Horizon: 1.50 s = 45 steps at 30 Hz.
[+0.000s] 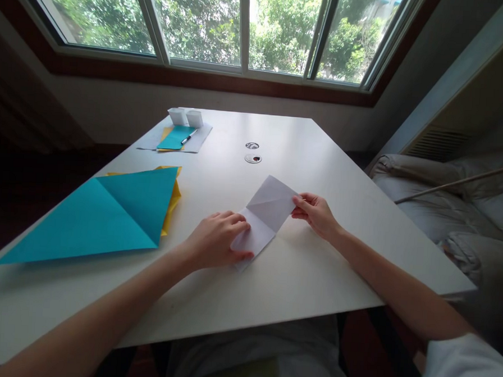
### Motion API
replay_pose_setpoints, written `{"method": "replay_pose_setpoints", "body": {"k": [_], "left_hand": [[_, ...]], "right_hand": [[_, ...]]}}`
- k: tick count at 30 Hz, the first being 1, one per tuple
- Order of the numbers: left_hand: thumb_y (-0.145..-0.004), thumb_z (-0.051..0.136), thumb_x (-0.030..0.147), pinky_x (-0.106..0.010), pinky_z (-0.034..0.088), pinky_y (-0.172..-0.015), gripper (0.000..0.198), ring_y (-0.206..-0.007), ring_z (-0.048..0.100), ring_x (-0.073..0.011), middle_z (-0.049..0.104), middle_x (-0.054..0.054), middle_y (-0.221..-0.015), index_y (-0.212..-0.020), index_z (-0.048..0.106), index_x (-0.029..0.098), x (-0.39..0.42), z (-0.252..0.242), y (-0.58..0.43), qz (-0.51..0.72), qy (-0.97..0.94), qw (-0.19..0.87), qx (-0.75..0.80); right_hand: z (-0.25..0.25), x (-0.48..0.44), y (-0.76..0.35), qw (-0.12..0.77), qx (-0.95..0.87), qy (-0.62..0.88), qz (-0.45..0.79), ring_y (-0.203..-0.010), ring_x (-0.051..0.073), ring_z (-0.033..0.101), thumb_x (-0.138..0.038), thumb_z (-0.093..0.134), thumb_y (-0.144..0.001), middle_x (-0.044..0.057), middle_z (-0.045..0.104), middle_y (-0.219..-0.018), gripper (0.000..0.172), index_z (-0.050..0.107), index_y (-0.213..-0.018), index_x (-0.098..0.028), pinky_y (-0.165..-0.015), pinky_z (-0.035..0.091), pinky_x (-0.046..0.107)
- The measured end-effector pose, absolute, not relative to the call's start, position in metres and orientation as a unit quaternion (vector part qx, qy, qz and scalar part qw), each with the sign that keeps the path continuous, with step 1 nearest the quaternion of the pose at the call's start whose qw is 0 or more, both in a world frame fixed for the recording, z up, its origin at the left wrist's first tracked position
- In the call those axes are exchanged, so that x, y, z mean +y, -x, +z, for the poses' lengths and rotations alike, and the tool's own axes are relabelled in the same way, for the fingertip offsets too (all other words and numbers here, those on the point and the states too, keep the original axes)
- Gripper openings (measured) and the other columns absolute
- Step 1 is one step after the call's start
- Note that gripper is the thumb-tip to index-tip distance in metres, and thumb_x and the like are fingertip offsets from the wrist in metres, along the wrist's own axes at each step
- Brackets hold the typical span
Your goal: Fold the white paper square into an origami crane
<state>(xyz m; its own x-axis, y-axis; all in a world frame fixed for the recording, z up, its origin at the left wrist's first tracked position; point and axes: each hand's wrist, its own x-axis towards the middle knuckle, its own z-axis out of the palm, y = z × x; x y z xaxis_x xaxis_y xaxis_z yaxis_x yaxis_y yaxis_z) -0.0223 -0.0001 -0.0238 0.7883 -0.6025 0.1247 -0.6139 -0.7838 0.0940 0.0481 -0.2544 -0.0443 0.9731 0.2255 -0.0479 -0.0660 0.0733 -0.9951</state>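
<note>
- Paper (271, 203): white, creased across its middle, just right of the frame's centre; lower-left part on the tabletop (335, 283), upper-right part seems tilted up off it, though the gap is hard to judge.
- Right grip (315, 214): thumb and fingers pinching the paper's right corner; left grip (219, 240): palm down, fingers spread over the lower-left part, pressing rather than clasping.
- Risk, skew: only one corner is pinched; a pull there while the left grip bears unevenly could turn the sheet and set a crease off line.
- Risk, slip: the tabletop looks smooth; if the left pressure eases, the paper could slide towards the right grip.
- Risk, tear or stray crease: a hard tug against the pinned part would load the middle crease; thin stock, as this appears, would likely buckle there first.
- Risk, neighbour: the teal sheet (124, 207), left of centre with a yellow sheet (171, 209) behind it, has its lower-right corner just beside the left forearm; a leftward sweep could bend or shove it.
- Pen (189, 137), upper left: well apart; low concern.
</note>
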Motion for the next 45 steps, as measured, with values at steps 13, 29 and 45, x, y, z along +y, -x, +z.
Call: {"method": "replay_pose_setpoints", "body": {"k": [13, 29, 45], "left_hand": [[-0.08, 0.04, 0.02, -0.029, 0.05, -0.072, 0.025, -0.086, 0.062, -0.0183, 0.066, -0.006, -0.096, -0.099, 0.056, 0.016, 0.008, -0.028, 0.007, 0.048, -0.904, 0.402, -0.135], [-0.085, 0.042, 0.017, -0.032, 0.048, -0.078, 0.025, -0.09, 0.056, -0.0186, 0.066, -0.006, -0.088, -0.098, 0.064, 0.02, 0.003, -0.036, 0.009, 0.075, -0.91, 0.181, -0.365], [-0.09, 0.038, 0.034, -0.039, 0.035, -0.095, 0.035, -0.121, 0.044, -0.0234, 0.054, -0.005, -0.127, -0.122, 0.05, 0.025, 0.004, -0.036, 0.014, 0.064, -0.923, 0.049, -0.377]], "right_hand": [[-0.041, -0.25, -0.028, 0.271, -0.517, 0.812, 0.026, -0.11, 0.02, 0.05, -0.027, 0.058, -0.079, 0.009, 0.054, -0.121, 0.042, 0.052, -0.12, -0.023, -0.094, 0.039, 0.036], [-0.034, -0.251, -0.023, 0.184, -0.537, 0.823, 0.036, -0.119, 0.022, 0.041, -0.044, 0.052, -0.082, 0.007, 0.051, -0.128, 0.043, 0.054, -0.12, -0.025, -0.101, 0.032, 0.039], [-0.036, -0.248, -0.022, 0.14, -0.527, 0.838, 0.013, -0.123, 0.02, 0.039, -0.021, 0.037, -0.09, 0.003, 0.053, -0.128, 0.033, 0.051, -0.119, -0.025, -0.104, 0.026, 0.044]]}}
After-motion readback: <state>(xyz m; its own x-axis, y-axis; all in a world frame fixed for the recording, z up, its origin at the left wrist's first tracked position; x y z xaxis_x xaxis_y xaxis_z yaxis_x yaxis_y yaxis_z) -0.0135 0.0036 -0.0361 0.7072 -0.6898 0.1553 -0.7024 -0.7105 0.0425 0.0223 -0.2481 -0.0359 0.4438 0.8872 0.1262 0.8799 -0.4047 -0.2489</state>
